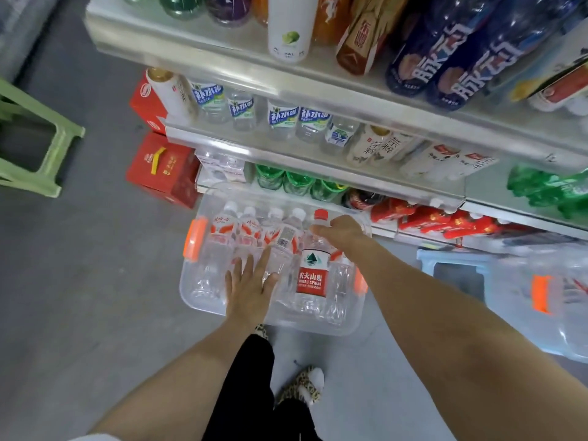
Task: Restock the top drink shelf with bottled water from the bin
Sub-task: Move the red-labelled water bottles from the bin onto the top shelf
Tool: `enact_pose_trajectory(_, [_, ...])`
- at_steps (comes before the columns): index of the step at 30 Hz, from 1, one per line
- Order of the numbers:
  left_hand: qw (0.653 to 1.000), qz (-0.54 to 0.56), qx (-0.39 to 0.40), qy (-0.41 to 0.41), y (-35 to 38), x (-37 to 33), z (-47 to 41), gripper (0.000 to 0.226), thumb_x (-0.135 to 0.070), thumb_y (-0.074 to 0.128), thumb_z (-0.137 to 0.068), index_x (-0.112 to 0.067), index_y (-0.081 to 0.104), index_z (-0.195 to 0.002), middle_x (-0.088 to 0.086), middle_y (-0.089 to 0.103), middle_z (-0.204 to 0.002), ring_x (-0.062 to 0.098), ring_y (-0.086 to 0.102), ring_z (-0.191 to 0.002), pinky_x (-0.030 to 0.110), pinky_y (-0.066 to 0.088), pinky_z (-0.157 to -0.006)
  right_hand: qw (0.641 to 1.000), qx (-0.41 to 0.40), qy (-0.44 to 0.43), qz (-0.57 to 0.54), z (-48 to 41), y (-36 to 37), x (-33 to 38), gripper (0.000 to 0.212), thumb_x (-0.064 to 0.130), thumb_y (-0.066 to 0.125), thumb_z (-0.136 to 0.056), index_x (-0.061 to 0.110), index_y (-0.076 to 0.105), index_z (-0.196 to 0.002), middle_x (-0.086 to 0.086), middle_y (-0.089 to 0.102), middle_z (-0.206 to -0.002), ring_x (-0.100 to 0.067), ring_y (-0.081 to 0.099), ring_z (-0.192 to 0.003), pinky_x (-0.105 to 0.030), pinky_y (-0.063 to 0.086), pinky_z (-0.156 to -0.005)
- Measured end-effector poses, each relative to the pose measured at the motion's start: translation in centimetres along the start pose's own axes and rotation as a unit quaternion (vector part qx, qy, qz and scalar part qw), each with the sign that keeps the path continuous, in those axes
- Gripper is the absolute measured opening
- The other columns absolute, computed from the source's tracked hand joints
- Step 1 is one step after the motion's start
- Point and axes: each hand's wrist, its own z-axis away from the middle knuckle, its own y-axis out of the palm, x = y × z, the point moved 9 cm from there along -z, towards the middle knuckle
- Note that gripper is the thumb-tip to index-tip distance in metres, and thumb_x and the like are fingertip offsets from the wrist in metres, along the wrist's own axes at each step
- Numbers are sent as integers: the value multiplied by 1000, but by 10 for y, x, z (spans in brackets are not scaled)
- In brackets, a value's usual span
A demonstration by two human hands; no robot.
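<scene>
A clear plastic bin (191, 291) with orange handles sits on the floor below the shelves, packed with several water bottles lying side by side. My left hand (249, 286) reaches down over the middle bottles (222, 237), fingers spread and straight. My right hand (342, 230) grips the shoulder of a red-capped, red-labelled water bottle (313, 276) at the bin's right side. The top drink shelf (222, 55) runs across the upper part of the view, holding assorted bottles.
Lower shelves (286, 138) carry water, tea and green soda bottles. Red gift boxes (162, 170) stand left of the shelving. A green stool (41, 144) is at far left. A second clear bin (547, 297) sits on a blue stool (451, 262) to the right.
</scene>
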Motion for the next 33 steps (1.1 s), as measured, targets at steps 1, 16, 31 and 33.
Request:
enact_pose_trajectory(1, [1000,4,-1,-2,1,0,-1,67,-71,2,-87,-54,-5,-152,0,12,-167,26,-4,-154,50,-6,-121,1000,-4,2,16,-2,1,1,72,47,75,-89,3,51,-141,-16,58,-139,-31,62,-104,-33,52,-72])
enact_pose_trajectory(16, [1000,-6,5,-5,2,-1,-3,65,-69,2,-89,-54,-7,-151,-1,14,-166,26,-6,-154,49,-8,-121,977,51,38,-205,11,28,-6,25,5,81,-84,6,66,-104,-17,73,-111,-26,72,-89,-38,60,-74])
enact_pose_trajectory(31, [997,-24,47,-51,2,-10,9,59,-53,21,-105,-41,-4,-157,6,9,-167,30,4,-153,52,5,-122,945,-12,-64,-320,66,-25,-40,43,4,78,-87,4,62,-127,-15,72,-115,-30,71,-99,-38,58,-77])
enact_pose_trajectory(33, [996,-10,53,-70,2,-16,24,61,-55,20,-104,-36,-1,-158,8,4,-167,29,4,-153,50,8,-123,943,-7,-93,-319,84,-40,-36,41,4,77,-87,3,62,-126,-12,73,-108,-22,72,-88,-32,59,-68])
